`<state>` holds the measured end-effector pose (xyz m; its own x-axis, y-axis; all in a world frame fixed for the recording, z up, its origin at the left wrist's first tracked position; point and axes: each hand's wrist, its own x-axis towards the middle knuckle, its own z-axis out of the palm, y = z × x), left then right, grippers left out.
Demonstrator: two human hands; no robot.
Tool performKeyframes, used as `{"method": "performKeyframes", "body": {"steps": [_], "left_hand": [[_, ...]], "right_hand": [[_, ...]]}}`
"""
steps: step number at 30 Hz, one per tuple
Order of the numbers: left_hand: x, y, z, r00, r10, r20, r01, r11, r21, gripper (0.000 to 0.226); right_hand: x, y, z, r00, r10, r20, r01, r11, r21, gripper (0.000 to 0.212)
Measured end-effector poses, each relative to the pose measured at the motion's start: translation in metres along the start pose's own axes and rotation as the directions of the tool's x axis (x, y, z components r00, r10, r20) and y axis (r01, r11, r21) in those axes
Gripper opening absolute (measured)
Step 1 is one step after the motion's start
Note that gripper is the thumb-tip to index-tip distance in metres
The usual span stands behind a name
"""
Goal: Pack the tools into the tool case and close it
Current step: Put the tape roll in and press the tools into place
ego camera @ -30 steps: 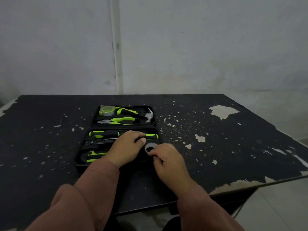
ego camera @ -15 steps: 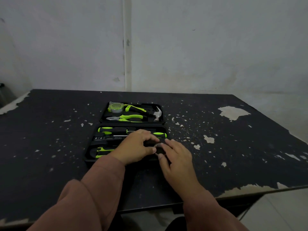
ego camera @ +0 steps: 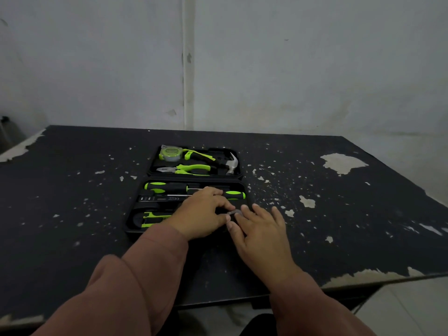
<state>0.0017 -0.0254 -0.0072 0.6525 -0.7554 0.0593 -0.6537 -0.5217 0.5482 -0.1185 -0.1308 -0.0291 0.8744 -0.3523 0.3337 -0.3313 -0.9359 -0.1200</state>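
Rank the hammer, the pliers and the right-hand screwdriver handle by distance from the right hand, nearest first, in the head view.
From the right hand:
1. Screwdriver handle, near half of the case, just beyond the fingers.
2. Pliers, far half, front row.
3. Hammer, far half, right end; too close to the pliers to call.

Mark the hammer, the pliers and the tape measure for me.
hammer [ego camera: 232, 163]: head view, on its metal head.
pliers [ego camera: 194, 169]: head view, on the green handles.
tape measure [ego camera: 170, 153]: head view, on its round green body.

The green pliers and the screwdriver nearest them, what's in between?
In the head view, only the black case wall and hinge seam lies between the pliers and the screwdriver; no other tool.
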Motion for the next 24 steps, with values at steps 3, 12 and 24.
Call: {"method": "performKeyframes", "body": {"steps": [3, 12, 24], "left_hand": [[-0.001, 0.002, -0.003, 1.0, 0.013, 0.02, -0.013, 1.0, 0.018, 0.03], [0.007, -0.021, -0.056, 0.992, -0.053, -0.113, 0.018, 0.956, -0.292, 0.03], [0.081, -0.125, -0.099, 0.815, -0.529, -0.237, 0.364, 0.785, -0.501, 0.061]], "right_hand": [[0.005, -0.003, -0.006, 1.0, -0.005, -0.011, 0.005, 1.0, -0.008, 0.041], [0.069, -0.024, -0.027, 0.977, -0.111, 0.184, 0.084, 0.986, 0.145, 0.035], [0.192, -0.06, 0.022, 0.874, -0.177, 0.451, 0.111, 0.979, 0.169, 0.06]]}}
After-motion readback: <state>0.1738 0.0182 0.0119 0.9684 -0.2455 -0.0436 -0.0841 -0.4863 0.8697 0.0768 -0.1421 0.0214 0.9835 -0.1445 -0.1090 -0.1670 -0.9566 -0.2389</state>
